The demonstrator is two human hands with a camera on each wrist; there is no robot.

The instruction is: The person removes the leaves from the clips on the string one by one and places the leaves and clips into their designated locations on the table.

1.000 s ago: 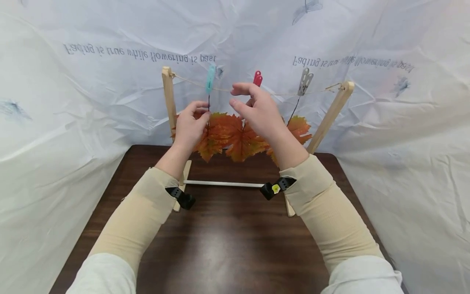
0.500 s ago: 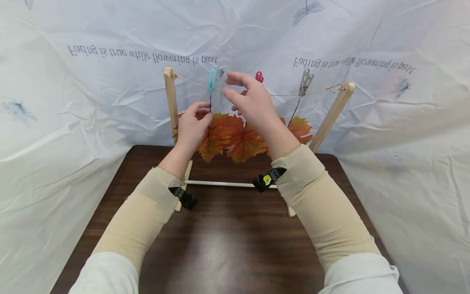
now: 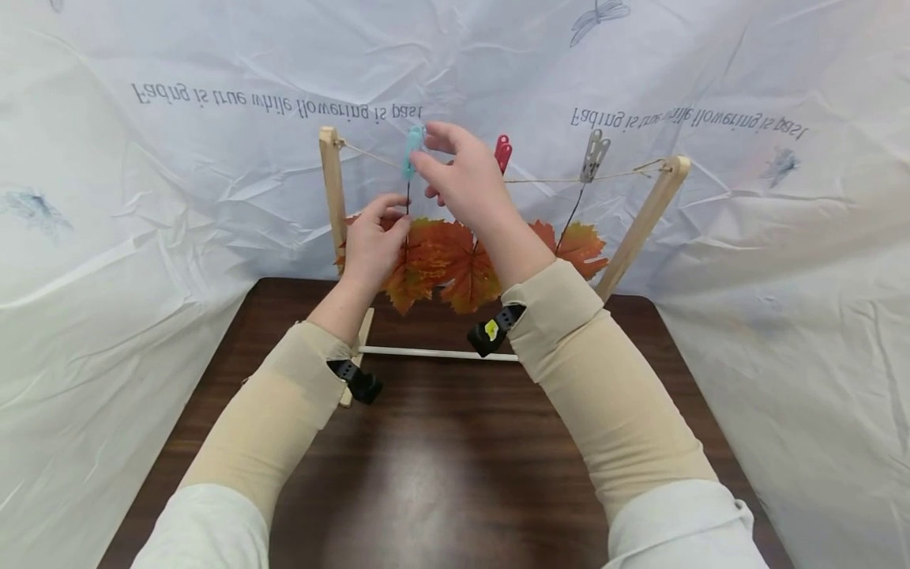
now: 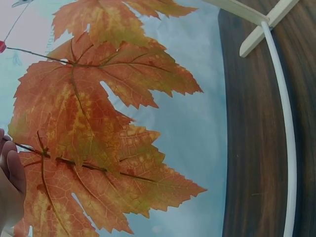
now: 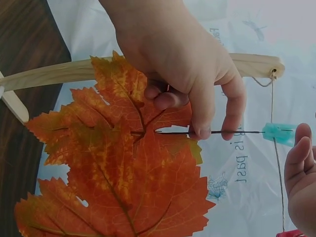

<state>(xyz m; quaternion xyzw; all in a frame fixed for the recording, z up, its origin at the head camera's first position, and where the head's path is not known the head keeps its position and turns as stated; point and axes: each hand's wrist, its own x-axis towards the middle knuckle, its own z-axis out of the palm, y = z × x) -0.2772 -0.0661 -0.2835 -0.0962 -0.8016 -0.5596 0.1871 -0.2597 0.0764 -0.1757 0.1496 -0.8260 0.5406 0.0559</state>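
My left hand (image 3: 373, 245) pinches the dark stem (image 5: 249, 132) of an orange-red maple leaf (image 3: 407, 288) between thumb and finger. That stem runs up to a light-blue clothespin (image 3: 414, 141) on a string (image 3: 543, 181). At the clothespin's right side is my right hand (image 3: 465, 178), thumb and index spread apart with their tips at its upper end. In the right wrist view, the right fingertips (image 5: 302, 140) overlap the end of the clothespin. More leaves hang alongside, overlapping the held one, as the left wrist view shows.
A red clothespin (image 3: 503, 152) and a grey clothespin (image 3: 594, 156) sit farther right on the string. Wooden posts (image 3: 643, 229) carry the string, joined low down by a white rod (image 3: 434, 353). Beneath is a dark wooden table (image 3: 426, 474); white printed sheeting (image 3: 235, 182) surrounds it.
My right hand has moved left, from in front of the red clothespin to the light-blue one. The left hand stays at the stem.
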